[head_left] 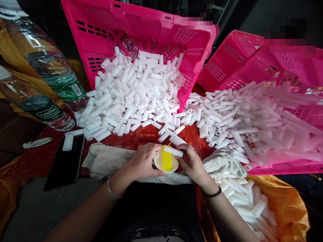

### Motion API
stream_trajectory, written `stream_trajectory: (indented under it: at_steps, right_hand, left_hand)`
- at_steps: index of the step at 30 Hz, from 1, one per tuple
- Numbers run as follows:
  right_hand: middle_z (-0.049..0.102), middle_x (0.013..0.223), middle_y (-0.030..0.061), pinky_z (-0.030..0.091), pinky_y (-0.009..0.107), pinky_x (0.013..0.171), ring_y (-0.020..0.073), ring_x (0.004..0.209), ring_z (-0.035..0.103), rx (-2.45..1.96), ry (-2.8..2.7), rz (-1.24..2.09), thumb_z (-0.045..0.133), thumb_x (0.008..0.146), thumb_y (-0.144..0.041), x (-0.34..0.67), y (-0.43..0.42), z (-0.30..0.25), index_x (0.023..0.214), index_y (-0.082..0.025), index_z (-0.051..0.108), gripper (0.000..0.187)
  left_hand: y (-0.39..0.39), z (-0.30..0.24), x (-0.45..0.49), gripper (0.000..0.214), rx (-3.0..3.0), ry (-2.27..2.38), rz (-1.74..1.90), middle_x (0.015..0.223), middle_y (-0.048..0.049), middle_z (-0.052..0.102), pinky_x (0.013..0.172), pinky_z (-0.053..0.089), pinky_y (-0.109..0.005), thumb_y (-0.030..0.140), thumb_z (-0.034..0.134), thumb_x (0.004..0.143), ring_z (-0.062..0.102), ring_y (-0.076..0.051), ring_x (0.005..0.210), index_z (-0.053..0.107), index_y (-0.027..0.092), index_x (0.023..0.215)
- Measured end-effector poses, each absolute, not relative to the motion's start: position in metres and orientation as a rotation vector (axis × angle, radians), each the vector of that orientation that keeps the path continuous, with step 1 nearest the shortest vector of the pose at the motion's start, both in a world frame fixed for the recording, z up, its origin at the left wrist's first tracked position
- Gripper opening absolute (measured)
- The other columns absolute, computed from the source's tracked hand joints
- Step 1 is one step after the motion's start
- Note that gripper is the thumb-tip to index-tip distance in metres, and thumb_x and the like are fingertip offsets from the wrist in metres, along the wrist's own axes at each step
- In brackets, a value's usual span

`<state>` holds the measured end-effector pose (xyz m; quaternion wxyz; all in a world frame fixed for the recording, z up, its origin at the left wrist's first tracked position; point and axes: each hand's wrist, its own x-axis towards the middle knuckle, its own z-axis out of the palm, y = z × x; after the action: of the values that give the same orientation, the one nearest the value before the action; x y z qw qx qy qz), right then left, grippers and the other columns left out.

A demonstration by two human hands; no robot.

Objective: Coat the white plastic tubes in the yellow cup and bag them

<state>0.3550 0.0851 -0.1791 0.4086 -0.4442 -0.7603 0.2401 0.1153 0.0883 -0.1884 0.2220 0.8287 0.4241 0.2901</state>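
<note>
A small white bowl (173, 167) with a yellow sponge-like block (167, 159) in it sits in front of me, between my hands. My right hand (193, 163) pinches a short white plastic tube (174, 151) and holds it across the top of the block. At the bowl's left side, the fingers of my left hand (143, 160) are curled around another white tube (156, 155), of which only one end shows. My left thumb lies along the bowl's near rim. Just beyond the bowl, a thin stick (170, 144) and a loose tube (177, 139) are visible.
Heaped white tubes (141, 90) spill from a tipped pink crate (196, 53); a second pink crate (227, 57) stands right. A grey towel (108, 159) lies along the table edge. Left are two water bottles (67, 89) and a phone (65, 164). An orange sack (290, 201) holds tubes.
</note>
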Motion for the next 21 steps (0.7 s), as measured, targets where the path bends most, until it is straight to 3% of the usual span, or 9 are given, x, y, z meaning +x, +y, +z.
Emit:
stream_trajectory:
  at_steps: [3,6,9,11,13,15,17,21]
  right_hand:
    - [0.07,0.104,0.0091,0.061,0.038,0.079,0.0222,0.093,0.07,-1.196,-1.865,0.72,0.057,0.096,-0.029,0.354,0.084,-0.179,0.12,-0.023,0.059,0.025]
    - [0.069,0.106,0.01,0.059,0.041,0.084,0.0244,0.098,0.068,-1.13,-2.042,0.463,0.058,0.095,-0.023,0.361,0.083,-0.174,0.105,-0.022,0.067,0.014]
    - [0.068,0.106,0.0084,0.057,0.045,0.089,0.0261,0.104,0.065,-0.969,-2.199,0.211,0.055,0.093,-0.015,0.373,0.082,-0.165,0.1,-0.024,0.069,0.017]
    - [0.067,0.106,0.008,0.057,0.044,0.089,0.0253,0.103,0.064,-0.96,-2.179,0.179,0.054,0.093,-0.012,0.378,0.078,-0.157,0.104,-0.025,0.068,0.021]
    - [0.066,0.107,0.0086,0.057,0.042,0.087,0.024,0.102,0.065,-1.018,-2.053,0.252,0.056,0.093,-0.013,0.377,0.073,-0.148,0.11,-0.025,0.064,0.022]
    - [0.066,0.105,0.0081,0.058,0.038,0.084,0.0222,0.099,0.066,-1.067,-1.888,0.406,0.058,0.094,-0.018,0.37,0.066,-0.138,0.113,-0.026,0.061,0.02]
    - [0.067,0.103,0.007,0.059,0.034,0.079,0.0205,0.094,0.067,-1.088,-1.768,0.566,0.058,0.096,-0.024,0.361,0.059,-0.13,0.112,-0.026,0.06,0.017]
    - [0.07,0.098,0.0071,0.059,0.03,0.072,0.0196,0.088,0.069,-1.106,-1.742,0.726,0.06,0.096,-0.033,0.347,0.051,-0.116,0.107,-0.024,0.064,0.015]
  left_hand:
    - [0.088,-0.187,0.116,0.082,2.273,1.176,0.794,0.132,-0.0147,0.06,0.104,0.044,-0.054,0.047,0.089,0.056,0.056,-0.035,0.125,0.046,0.023,0.122]
    - [0.089,-0.186,0.115,0.081,2.266,1.177,0.771,0.132,-0.0148,0.059,0.105,0.043,-0.056,0.045,0.09,0.055,0.055,-0.036,0.125,0.046,0.023,0.12]
    - [0.089,-0.183,0.112,0.077,2.3,1.178,0.773,0.137,-0.0178,0.054,0.107,0.04,-0.06,0.048,0.088,0.056,0.046,-0.041,0.133,0.047,0.022,0.115]
    - [0.088,-0.178,0.109,0.061,2.323,1.183,0.819,0.138,-0.0214,0.05,0.108,0.04,-0.06,0.05,0.079,0.069,0.041,-0.042,0.137,0.047,0.019,0.112]
    - [0.088,-0.17,0.108,0.032,2.299,1.183,0.843,0.126,-0.0197,0.057,0.102,0.048,-0.053,0.04,0.057,0.09,0.053,-0.034,0.125,0.047,0.018,0.11]
    - [0.088,-0.16,0.108,0.018,2.28,1.158,0.814,0.108,-0.0126,0.064,0.088,0.055,-0.041,0.029,0.04,0.1,0.065,-0.025,0.102,0.048,0.018,0.111]
    - [0.087,-0.15,0.11,0.019,2.33,1.1,0.8,0.102,-0.0084,0.066,0.079,0.057,-0.036,0.029,0.041,0.102,0.066,-0.021,0.09,0.05,0.019,0.115]
    - [0.083,-0.131,0.117,0.025,2.578,1.02,0.889,0.104,-0.0092,0.068,0.083,0.057,-0.038,0.028,0.049,0.1,0.065,-0.024,0.094,0.053,0.018,0.123]
